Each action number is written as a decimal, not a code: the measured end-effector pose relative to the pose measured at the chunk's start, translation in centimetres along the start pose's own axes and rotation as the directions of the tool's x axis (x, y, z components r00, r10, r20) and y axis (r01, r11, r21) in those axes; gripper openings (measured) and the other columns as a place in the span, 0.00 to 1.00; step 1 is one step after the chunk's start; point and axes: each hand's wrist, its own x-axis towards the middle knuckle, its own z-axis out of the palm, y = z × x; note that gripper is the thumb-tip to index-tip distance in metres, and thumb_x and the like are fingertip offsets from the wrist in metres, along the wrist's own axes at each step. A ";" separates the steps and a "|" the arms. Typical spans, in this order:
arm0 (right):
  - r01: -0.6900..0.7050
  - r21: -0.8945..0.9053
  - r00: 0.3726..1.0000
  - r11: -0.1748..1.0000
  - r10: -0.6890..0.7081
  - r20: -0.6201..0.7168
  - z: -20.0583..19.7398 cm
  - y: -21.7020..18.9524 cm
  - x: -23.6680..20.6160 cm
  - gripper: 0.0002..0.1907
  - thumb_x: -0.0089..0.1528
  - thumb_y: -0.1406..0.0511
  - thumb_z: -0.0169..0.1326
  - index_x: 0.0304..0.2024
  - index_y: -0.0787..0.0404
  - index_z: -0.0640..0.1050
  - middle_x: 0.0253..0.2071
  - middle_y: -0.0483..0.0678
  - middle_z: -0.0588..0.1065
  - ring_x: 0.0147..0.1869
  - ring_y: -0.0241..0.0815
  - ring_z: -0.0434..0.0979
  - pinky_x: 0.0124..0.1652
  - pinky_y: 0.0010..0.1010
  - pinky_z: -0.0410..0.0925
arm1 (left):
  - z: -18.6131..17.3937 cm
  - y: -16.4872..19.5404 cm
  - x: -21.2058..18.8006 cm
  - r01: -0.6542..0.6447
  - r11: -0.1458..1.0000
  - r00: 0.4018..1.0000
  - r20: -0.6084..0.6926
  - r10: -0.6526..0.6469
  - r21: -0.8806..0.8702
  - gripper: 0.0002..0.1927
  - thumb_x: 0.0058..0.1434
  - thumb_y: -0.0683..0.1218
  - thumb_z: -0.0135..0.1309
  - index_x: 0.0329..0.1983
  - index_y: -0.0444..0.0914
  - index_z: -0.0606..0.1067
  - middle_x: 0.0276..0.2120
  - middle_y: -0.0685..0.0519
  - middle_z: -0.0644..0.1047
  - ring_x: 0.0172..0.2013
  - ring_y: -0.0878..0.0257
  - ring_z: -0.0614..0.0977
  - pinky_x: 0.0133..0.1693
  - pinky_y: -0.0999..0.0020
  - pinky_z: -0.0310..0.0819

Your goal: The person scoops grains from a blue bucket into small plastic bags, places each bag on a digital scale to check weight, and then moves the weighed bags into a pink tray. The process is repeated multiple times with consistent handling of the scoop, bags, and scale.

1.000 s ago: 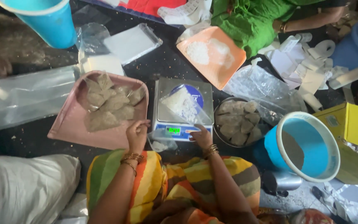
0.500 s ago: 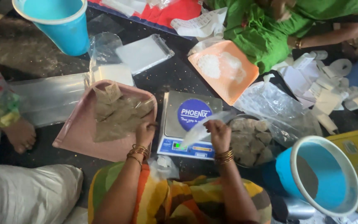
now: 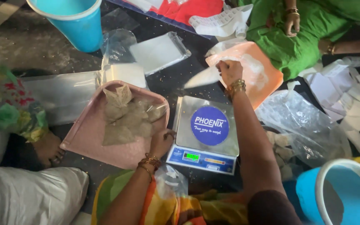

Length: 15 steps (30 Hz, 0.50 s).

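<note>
Head view, looking down at a dark floor. Nearest, the left hand (image 3: 162,141) rests with fingers curled on the near right edge of a pink tray (image 3: 89,137); whether it grips the rim cannot be told. The tray holds several filled, greyish-brown packets (image 3: 123,118) heaped toward its far side. Just right of the tray stands a digital scale (image 3: 205,135), its steel pan bare and its green display lit at the near edge. Right of the scale lies a crumpled clear plastic sheet (image 3: 303,129), and a blue bucket (image 3: 342,196) stands at the near right corner of the view. Beyond the scale, the right hand (image 3: 230,71) is extended, fingers clenched on one end of a small pouch of white powder (image 3: 203,78), held in the air at the near left edge of an orange tray (image 3: 267,83) dusted with white powder. Farthest, a second blue bucket (image 3: 73,23) stands at the far left, and a person in green clothing (image 3: 296,41) sits at the far right.
</note>
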 end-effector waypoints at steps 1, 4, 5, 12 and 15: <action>-0.037 0.002 0.999 0.999 0.037 -0.015 0.6 0.4 1.4 0.12 0.65 0.63 0.54 0.35 0.62 0.85 0.29 0.51 0.81 0.29 0.40 0.82 0.35 0.29 0.74 | 0.0 -0.3 0.2 0.000 1.000 1.000 0.001 0.000 -0.005 0.11 0.57 0.41 0.50 0.38 0.36 0.83 0.30 0.49 0.84 0.32 0.60 0.86 0.38 0.67 0.78; 0.153 -0.117 0.980 0.981 -0.166 -0.108 2.4 2.0 3.4 0.12 0.62 0.68 0.52 0.36 0.61 0.87 0.33 0.53 0.83 0.36 0.43 0.83 0.40 0.33 0.75 | 0.2 -1.2 0.2 -0.020 0.999 1.000 -0.012 0.020 -0.030 0.11 0.57 0.41 0.51 0.37 0.36 0.82 0.31 0.49 0.84 0.33 0.61 0.86 0.39 0.67 0.79; 0.257 -0.183 0.949 0.949 -0.284 -0.140 2.6 2.5 3.6 0.13 0.61 0.70 0.52 0.36 0.61 0.88 0.35 0.54 0.83 0.39 0.44 0.83 0.42 0.34 0.74 | 0.3 -1.3 0.3 -0.047 0.998 0.999 -0.023 0.046 -0.043 0.10 0.56 0.41 0.52 0.36 0.35 0.82 0.31 0.49 0.84 0.34 0.61 0.85 0.39 0.67 0.79; -0.428 0.197 0.902 0.882 0.429 0.040 1.7 6.1 0.8 0.11 0.61 0.73 0.52 0.40 0.63 0.84 0.35 0.49 0.81 0.36 0.39 0.81 0.34 0.30 0.78 | 0.7 -1.6 -0.1 0.231 0.964 0.971 0.084 -0.222 -0.130 0.11 0.59 0.41 0.50 0.40 0.36 0.81 0.29 0.49 0.82 0.28 0.57 0.83 0.34 0.63 0.78; -0.491 0.358 0.863 0.795 0.499 0.075 -0.4 6.7 0.2 0.09 0.63 0.72 0.53 0.42 0.65 0.82 0.34 0.48 0.78 0.35 0.37 0.79 0.33 0.30 0.78 | 0.7 -1.8 -0.1 0.149 0.988 0.986 0.076 -0.146 -0.040 0.11 0.58 0.42 0.53 0.42 0.37 0.81 0.30 0.50 0.83 0.27 0.59 0.84 0.35 0.66 0.78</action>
